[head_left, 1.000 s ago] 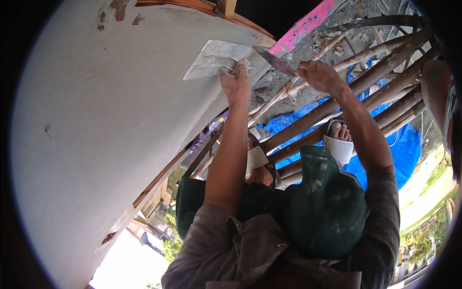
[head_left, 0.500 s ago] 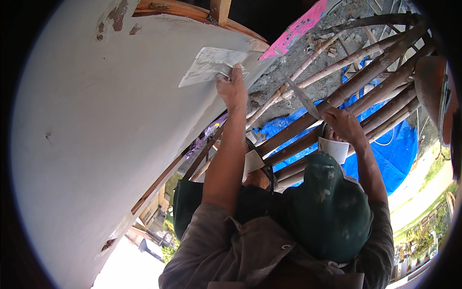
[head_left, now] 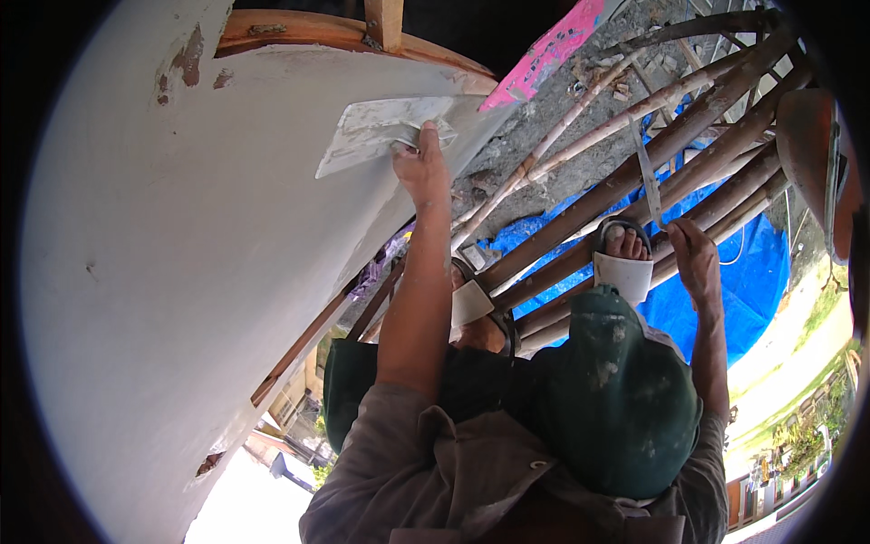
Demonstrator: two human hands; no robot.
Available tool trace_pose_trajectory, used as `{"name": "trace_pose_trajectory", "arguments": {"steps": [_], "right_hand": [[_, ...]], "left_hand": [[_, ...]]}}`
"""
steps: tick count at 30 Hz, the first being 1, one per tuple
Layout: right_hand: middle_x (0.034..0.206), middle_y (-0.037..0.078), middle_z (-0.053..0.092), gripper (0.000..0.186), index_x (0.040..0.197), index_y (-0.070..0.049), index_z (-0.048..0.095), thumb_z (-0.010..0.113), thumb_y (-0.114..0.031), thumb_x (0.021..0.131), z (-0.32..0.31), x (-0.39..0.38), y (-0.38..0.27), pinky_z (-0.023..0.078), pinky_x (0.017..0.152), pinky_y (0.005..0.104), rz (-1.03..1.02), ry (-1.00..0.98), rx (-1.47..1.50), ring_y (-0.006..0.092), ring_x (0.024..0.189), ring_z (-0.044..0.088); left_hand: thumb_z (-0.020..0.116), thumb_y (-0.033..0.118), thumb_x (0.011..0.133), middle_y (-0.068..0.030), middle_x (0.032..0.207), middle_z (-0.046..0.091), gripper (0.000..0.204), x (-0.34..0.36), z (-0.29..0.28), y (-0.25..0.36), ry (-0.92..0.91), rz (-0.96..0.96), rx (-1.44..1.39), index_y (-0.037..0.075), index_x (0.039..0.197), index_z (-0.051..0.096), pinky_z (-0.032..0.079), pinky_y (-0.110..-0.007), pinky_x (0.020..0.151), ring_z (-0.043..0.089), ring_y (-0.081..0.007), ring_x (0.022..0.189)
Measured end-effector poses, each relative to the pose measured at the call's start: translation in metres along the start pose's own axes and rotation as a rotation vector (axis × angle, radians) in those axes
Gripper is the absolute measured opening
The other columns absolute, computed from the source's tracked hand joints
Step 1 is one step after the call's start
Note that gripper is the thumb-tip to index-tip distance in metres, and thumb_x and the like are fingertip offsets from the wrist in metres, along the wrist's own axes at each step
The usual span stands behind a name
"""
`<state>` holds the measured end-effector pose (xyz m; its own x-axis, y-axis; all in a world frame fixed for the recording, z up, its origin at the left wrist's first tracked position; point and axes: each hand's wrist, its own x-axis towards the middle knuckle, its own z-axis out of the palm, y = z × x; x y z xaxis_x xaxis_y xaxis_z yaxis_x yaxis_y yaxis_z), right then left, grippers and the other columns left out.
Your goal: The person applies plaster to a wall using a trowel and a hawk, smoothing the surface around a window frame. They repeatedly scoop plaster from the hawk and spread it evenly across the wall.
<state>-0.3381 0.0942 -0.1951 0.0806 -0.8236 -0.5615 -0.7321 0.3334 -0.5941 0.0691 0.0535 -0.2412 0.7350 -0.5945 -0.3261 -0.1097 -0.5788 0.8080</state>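
Note:
My left hand (head_left: 422,170) is closed on the grip of a rectangular plastering trowel (head_left: 358,134), its face toward the pale plastered wall (head_left: 199,245). The plate is smeared with whitish plaster and lies close to the wall's upper edge; I cannot tell whether it is fully flat against it. Away from the wall, my right hand (head_left: 696,261) grips a narrow, pointed trowel (head_left: 648,179) by its handle end. That blade points up and slightly left over the poles, touching nothing visible. Fingers hide most of its handle.
Round brown poles (head_left: 580,213) form the platform under my sandalled feet (head_left: 625,249). Below lie a blue tarp (head_left: 725,299) and grey rubble ground (head_left: 580,118). A wooden frame (head_left: 299,29) borders the wall's top, beside a pink panel (head_left: 548,54). A reddish-brown object (head_left: 807,159) hangs at right.
My left hand and the plastering trowel have shifted slightly left along the wall. My right hand has moved right and lower; its pointed trowel has swung more upright, uncovering my right foot.

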Motion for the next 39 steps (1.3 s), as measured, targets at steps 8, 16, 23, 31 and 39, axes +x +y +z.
{"name": "trace_pose_trajectory", "arguments": {"steps": [8, 16, 23, 31, 39], "right_hand": [[0.087, 0.016, 0.068, 0.025, 0.105, -0.003, 0.067, 0.059, -0.024, 0.096, 0.013, -0.002, -0.003, 0.050, 0.072, 0.0377, 0.010, -0.028, 0.054, 0.0304, 0.080, 0.067], [0.087, 0.018, 0.068, 0.025, 0.105, -0.003, 0.067, 0.059, -0.025, 0.096, 0.017, -0.002, 0.000, 0.050, 0.071, 0.0385, -0.053, -0.003, 0.035, 0.0325, 0.080, 0.068], [0.088, 0.020, 0.068, 0.026, 0.105, -0.003, 0.067, 0.059, -0.026, 0.096, 0.019, -0.004, 0.001, 0.051, 0.072, 0.0393, -0.038, 0.003, 0.025, 0.0342, 0.082, 0.068], [0.090, 0.019, 0.068, 0.029, 0.106, -0.004, 0.067, 0.058, -0.030, 0.096, 0.027, -0.008, -0.001, 0.051, 0.073, 0.0395, 0.015, -0.010, 0.026, 0.0339, 0.082, 0.068], [0.089, 0.019, 0.069, 0.027, 0.106, -0.003, 0.067, 0.060, -0.027, 0.095, 0.029, -0.005, 0.004, 0.051, 0.071, 0.0392, -0.035, -0.010, 0.027, 0.0332, 0.080, 0.068]], "left_hand": [[0.068, 0.021, 0.088, -0.0166, 0.098, 0.068, 0.037, -0.001, -0.001, -0.007, 0.047, 0.124, -0.076, -0.013, 0.101, 0.062, 0.049, -0.033, 0.079, 0.064, -0.0202, 0.086], [0.068, 0.027, 0.089, -0.0103, 0.096, 0.066, 0.031, 0.004, 0.000, -0.008, 0.029, 0.088, -0.005, -0.003, 0.095, 0.065, 0.056, -0.033, 0.071, 0.064, -0.0170, 0.082], [0.069, 0.024, 0.087, -0.0175, 0.093, 0.068, 0.038, -0.003, 0.006, 0.002, 0.054, 0.108, -0.074, -0.013, 0.096, 0.064, 0.049, -0.035, 0.078, 0.064, -0.0222, 0.083], [0.069, 0.019, 0.087, -0.0201, 0.103, 0.066, 0.041, 0.007, 0.005, -0.010, 0.070, 0.057, -0.011, -0.014, 0.109, 0.058, 0.049, -0.035, 0.084, 0.064, -0.0239, 0.093], [0.070, 0.024, 0.086, -0.0114, 0.086, 0.062, 0.037, 0.011, 0.005, -0.017, 0.062, 0.135, -0.091, -0.009, 0.098, 0.058, 0.047, -0.031, 0.067, 0.057, -0.0172, 0.073]]}}
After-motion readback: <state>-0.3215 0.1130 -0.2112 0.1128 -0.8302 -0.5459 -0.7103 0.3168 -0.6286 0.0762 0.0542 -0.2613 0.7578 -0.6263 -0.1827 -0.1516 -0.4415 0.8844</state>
